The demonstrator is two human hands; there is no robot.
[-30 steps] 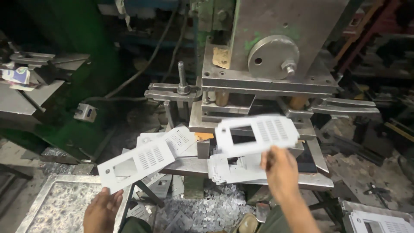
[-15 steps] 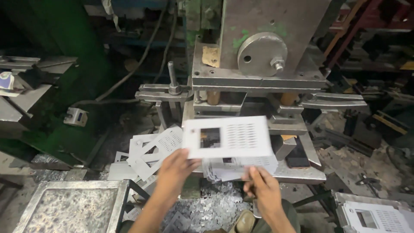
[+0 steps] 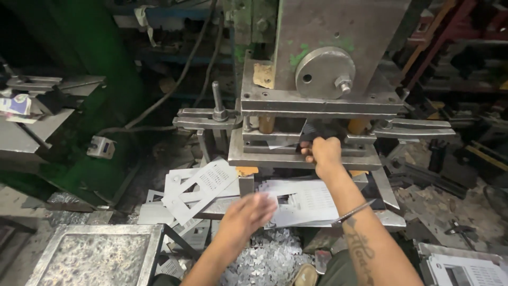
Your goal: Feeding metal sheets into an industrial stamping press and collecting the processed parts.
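Nearest the camera, a heap of small silvery punch scraps [image 3: 264, 259] is lying on the floor between the person's knees, with a dull square metal tray [image 3: 95, 254] at lower left and a white perforated sheet [image 3: 465, 270] at lower right. The left hand [image 3: 248, 212] is now hovering loose and blurred, fingers spread and grasping nothing, just over the stack of white perforated metal blanks [image 3: 301, 201] on the press's lower worktop [image 3: 386, 217]; half a second ago both hands were carrying one blank in the air. That blank is gone from the air: the right hand [image 3: 320, 151] is pinching a thin pale sheet [image 3: 283, 141] and pushing it into the die slot of the grey steel press [image 3: 317, 79], so loading looks nearly done. Left of the stack, more punched white panels [image 3: 203, 185] are lying fanned and overlapping. Farther left, a small pale box with an orange button [image 3: 100, 147] is sitting by the green machine body [image 3: 90, 63]. At far left a crumpled white-and-blue packet [image 3: 16, 105] is resting on a grey ledge. On the press, a torn tan tag [image 3: 263, 75] is sticking beside a round steel disc [image 3: 324, 72].
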